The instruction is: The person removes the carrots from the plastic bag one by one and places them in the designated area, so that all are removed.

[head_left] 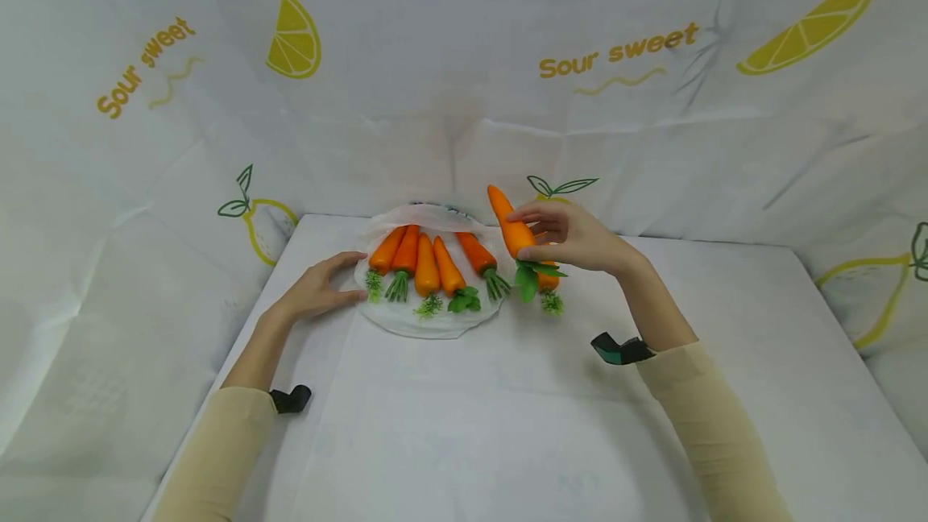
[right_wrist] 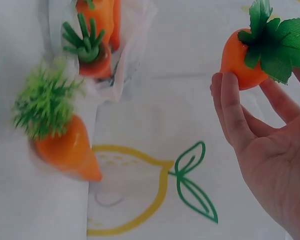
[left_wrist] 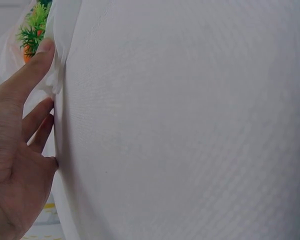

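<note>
My right hand [head_left: 569,236] grips a toy carrot [head_left: 513,228] with broad green leaves, raised above the table and tilted with its tip up and to the left. In the right wrist view, the fingers [right_wrist: 234,107] curl round its thick end below the leaves. A white plastic bag [head_left: 406,325] lies at the back of the table, with several carrots [head_left: 428,268] side by side at its opening, leafy ends toward me. At the bag's left edge, my left hand [head_left: 319,288] rests with thumb and fingers spread, touching the plastic.
Another carrot [head_left: 548,276] with feathery greens lies right of the bag, partly behind the held one. A white sheet [head_left: 449,425] covers the table. Behind it hangs a white cloth printed with lemons [head_left: 293,35]. Both wrists carry dark straps [head_left: 292,399].
</note>
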A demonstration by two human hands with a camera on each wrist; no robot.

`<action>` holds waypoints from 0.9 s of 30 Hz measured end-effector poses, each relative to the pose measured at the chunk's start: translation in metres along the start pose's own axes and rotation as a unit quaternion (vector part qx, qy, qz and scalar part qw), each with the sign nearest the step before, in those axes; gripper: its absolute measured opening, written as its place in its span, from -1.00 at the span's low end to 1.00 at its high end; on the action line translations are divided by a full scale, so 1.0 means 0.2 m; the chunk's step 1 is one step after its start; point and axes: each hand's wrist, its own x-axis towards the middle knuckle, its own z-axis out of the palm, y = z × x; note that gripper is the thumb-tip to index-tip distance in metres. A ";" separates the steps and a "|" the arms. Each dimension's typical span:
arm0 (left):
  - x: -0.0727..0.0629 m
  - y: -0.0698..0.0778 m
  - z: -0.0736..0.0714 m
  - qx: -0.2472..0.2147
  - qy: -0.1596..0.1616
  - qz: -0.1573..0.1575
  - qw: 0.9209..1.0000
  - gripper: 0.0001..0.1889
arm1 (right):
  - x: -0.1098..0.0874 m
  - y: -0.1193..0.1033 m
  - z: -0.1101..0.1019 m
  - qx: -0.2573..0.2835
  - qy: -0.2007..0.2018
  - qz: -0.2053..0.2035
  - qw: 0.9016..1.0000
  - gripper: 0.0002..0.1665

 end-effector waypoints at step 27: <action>0.00 0.01 0.00 0.003 -0.001 0.000 1.000 -0.17 | -0.29 0.36 -0.18 -0.054 0.009 0.120 0.991 -0.36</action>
